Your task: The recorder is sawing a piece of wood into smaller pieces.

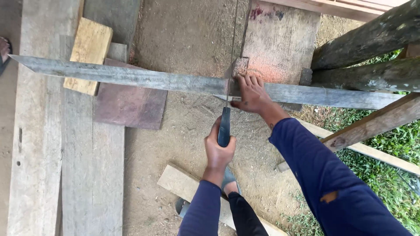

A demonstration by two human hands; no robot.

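Head view: the long, weathered grey wooden plank (131, 78) runs left to right across the scene, tilting slightly down toward the right, above the bare dirt ground (188, 39). The thin hand saw with a dark handle (224, 126) crosses the plank at a right angle, its blade edge-on and pointing away from the person. The left hand (219, 148) sits on the near side of the plank, fingers wrapped tight round the saw handle. The right hand (251, 94) lies on the plank itself, just right of the blade, fingers spread flat and pressing down. A pale yellow wooden block (87, 54) lies beneath the plank's left part.
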